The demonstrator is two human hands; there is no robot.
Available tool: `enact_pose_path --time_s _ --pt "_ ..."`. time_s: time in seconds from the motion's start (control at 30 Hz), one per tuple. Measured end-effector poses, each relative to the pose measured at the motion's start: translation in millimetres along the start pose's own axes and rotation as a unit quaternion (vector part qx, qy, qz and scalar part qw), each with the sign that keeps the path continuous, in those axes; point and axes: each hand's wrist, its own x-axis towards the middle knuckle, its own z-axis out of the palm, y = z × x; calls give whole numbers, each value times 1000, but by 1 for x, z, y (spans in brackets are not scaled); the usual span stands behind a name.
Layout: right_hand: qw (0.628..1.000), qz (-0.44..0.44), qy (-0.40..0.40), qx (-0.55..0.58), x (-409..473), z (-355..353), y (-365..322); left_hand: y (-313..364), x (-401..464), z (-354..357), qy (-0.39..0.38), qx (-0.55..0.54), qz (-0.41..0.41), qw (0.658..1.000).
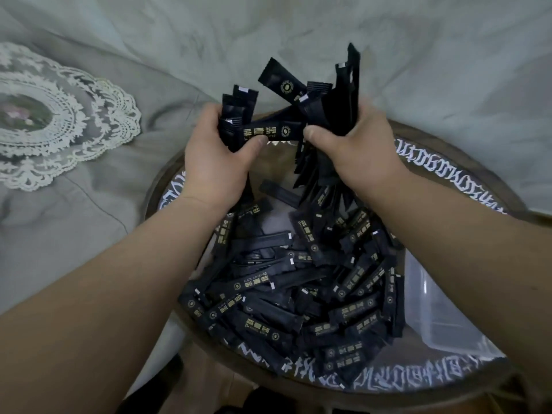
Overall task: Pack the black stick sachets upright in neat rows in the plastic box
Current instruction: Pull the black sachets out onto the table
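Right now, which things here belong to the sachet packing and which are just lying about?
Job: black stick sachets bunched in left hand and right hand; loose black sachet pile; clear plastic box.
Lying about: white lace doily; grey bedding.

I'm looking at a home, likely a bedroom: rumpled grey bedding (89, 204) with a white lace doily (59, 121) lies behind a small round table (448, 162) edged in white lettering.
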Motion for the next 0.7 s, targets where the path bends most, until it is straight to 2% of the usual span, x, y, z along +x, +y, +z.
enact_pose_path --time_s 0.1,0.33,0.5,0.7 --pt "1000 -1 15 -7 -13 -27 -5 24 -13 12 -9 -8 -1 1000" --pt "996 59 54 -30 -65 -112 10 68 -64 74 -69 -22 -19 997" --pt "989 113 85 -43 -108 -177 42 87 -111 138 -122 -38 -46 991" --pt "978 173 113 -37 -145 -215 94 85 -155 204 -138 -26 -111 984"
